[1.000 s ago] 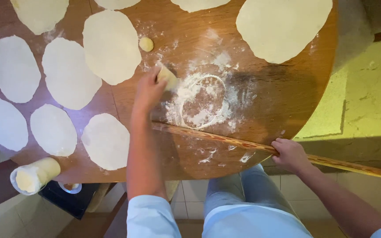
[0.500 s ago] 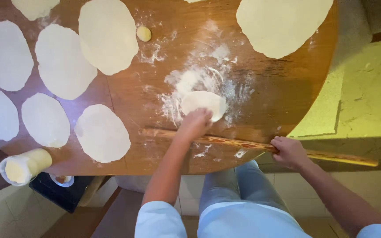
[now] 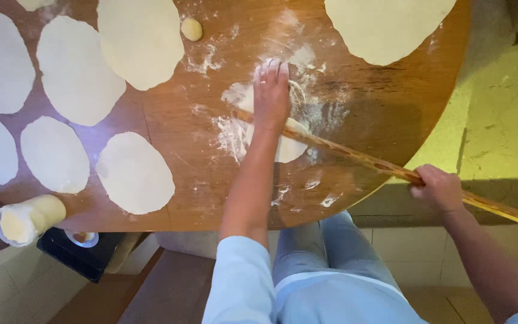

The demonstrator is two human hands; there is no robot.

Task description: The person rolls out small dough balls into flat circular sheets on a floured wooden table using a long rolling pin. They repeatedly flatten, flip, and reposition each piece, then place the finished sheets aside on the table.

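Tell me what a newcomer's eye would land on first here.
First, the long thin wooden rolling stick slanting across the round wooden table, with the left hand pressing it flat onto a small floured dough disc at the centre and the right hand closed around it off the table's edge. Next, the pale rolled-out dough ovals spread over the left half.

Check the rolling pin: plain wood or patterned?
Patterned: the rolling pin is light wood with dark reddish burnt marks along it, per the head view.
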